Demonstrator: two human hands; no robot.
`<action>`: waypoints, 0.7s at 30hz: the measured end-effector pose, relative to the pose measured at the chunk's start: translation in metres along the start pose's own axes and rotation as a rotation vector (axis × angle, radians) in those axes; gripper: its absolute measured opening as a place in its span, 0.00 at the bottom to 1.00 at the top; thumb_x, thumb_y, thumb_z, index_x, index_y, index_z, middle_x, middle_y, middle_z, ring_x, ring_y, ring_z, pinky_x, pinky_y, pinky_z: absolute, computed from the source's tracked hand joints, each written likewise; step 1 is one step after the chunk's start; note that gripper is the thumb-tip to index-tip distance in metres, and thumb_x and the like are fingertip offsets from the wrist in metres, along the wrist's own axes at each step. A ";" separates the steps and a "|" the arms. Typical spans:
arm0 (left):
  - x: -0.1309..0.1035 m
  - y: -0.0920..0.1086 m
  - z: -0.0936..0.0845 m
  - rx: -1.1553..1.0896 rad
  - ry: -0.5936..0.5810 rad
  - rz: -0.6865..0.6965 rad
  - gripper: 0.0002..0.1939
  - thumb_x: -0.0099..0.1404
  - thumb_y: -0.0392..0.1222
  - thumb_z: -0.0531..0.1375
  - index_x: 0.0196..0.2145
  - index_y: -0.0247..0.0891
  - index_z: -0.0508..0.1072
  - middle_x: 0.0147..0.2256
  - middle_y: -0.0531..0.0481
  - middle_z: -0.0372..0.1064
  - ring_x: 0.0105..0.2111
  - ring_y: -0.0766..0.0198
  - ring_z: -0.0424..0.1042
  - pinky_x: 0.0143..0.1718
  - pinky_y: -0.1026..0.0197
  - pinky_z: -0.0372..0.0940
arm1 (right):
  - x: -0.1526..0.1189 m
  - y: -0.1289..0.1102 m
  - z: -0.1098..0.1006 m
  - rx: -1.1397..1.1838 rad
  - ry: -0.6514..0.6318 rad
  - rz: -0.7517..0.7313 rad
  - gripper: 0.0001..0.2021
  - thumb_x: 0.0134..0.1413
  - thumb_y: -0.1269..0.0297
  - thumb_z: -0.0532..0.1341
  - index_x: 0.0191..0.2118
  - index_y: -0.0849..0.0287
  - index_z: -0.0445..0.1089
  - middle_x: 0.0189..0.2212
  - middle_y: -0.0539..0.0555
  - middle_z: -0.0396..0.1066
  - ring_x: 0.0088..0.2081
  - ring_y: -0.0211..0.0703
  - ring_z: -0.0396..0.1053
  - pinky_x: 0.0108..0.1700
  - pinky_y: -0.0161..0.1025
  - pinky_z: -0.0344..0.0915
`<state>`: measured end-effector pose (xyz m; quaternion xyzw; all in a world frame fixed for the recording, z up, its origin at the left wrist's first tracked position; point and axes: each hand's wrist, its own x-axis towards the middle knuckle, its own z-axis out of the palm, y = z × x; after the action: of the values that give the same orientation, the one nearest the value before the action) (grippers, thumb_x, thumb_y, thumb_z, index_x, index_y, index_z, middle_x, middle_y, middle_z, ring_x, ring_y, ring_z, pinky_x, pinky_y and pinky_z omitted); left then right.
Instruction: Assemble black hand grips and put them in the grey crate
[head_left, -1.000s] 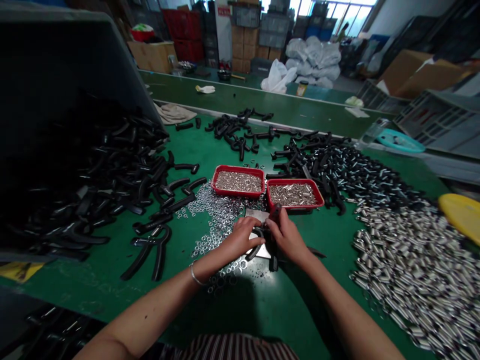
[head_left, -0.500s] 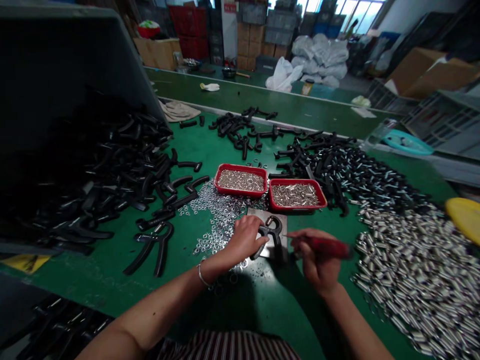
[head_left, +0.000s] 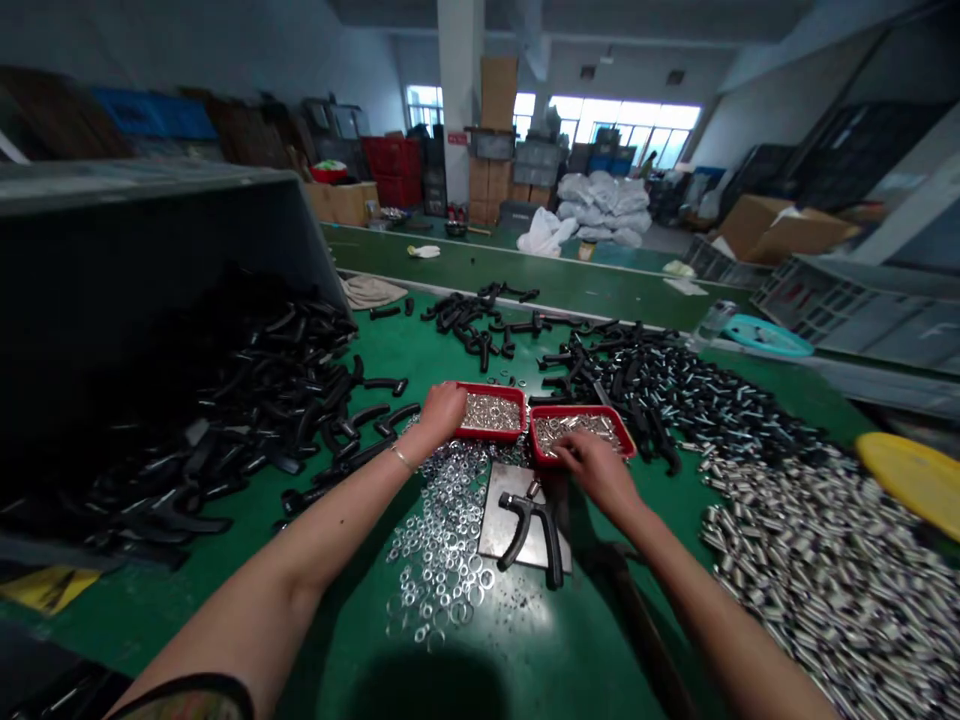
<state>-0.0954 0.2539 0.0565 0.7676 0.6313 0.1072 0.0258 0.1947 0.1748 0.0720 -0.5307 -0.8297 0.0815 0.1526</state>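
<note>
My left hand (head_left: 444,410) is at the left end of the left red tray (head_left: 491,436), its fingers bent down over small metal parts; what they hold, if anything, is hidden. At the near edge of the right red tray (head_left: 626,440), my right hand (head_left: 592,462) dips pinched fingers among small metal pins. Between my forearms, a black two-legged clamp part (head_left: 555,545) lies on a metal plate (head_left: 495,515), touched by neither hand. A dark hammer-like tool (head_left: 637,610) rests on the table by my right forearm.
Loose washers (head_left: 442,540) spread left of the plate. A large grey bin (head_left: 315,235) spills black handles at left. Silver cylinders (head_left: 810,560) and black bolted parts (head_left: 675,390) are heaped at right, near a yellow lid (head_left: 911,480).
My left hand has let go of the black clamp part and moved up to the left tray. My right hand no longer holds the red-handled tool and is at the right tray. The view has tilted up.
</note>
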 end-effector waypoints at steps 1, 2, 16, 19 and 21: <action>0.008 -0.004 0.000 0.024 -0.009 -0.014 0.10 0.65 0.32 0.55 0.38 0.30 0.77 0.42 0.32 0.74 0.46 0.48 0.71 0.49 0.52 0.61 | 0.023 -0.015 0.007 -0.029 -0.007 -0.041 0.09 0.65 0.64 0.56 0.38 0.59 0.74 0.39 0.58 0.76 0.42 0.47 0.71 0.45 0.40 0.65; 0.013 -0.008 0.001 0.036 -0.008 -0.020 0.09 0.63 0.30 0.56 0.35 0.30 0.77 0.40 0.32 0.75 0.44 0.49 0.72 0.47 0.52 0.62 | 0.046 -0.028 0.016 -0.053 -0.007 -0.074 0.09 0.64 0.65 0.57 0.37 0.59 0.74 0.38 0.59 0.76 0.43 0.48 0.70 0.47 0.40 0.64; 0.006 -0.016 0.038 -0.018 0.173 -0.051 0.10 0.71 0.35 0.52 0.43 0.30 0.72 0.43 0.33 0.74 0.46 0.48 0.72 0.50 0.49 0.61 | 0.136 -0.047 0.088 -0.026 -0.078 -0.014 0.07 0.61 0.66 0.61 0.41 0.60 0.75 0.43 0.58 0.77 0.45 0.45 0.70 0.45 0.36 0.62; 0.004 -0.021 0.035 -0.113 0.194 -0.010 0.08 0.70 0.36 0.55 0.42 0.34 0.73 0.45 0.38 0.74 0.48 0.51 0.71 0.52 0.51 0.61 | 0.135 -0.046 0.093 -0.003 -0.065 0.042 0.08 0.63 0.66 0.59 0.43 0.61 0.74 0.44 0.61 0.77 0.47 0.46 0.70 0.48 0.37 0.61; -0.007 -0.023 0.031 -0.162 0.219 0.005 0.08 0.70 0.35 0.55 0.42 0.36 0.73 0.45 0.41 0.74 0.49 0.54 0.71 0.52 0.54 0.61 | 0.137 -0.046 0.096 0.019 -0.061 0.067 0.08 0.62 0.65 0.60 0.41 0.61 0.74 0.43 0.61 0.77 0.46 0.48 0.71 0.48 0.38 0.61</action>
<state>-0.1127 0.2549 0.0212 0.7483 0.6179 0.2408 0.0183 0.0691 0.2819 0.0182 -0.5539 -0.8151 0.1105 0.1292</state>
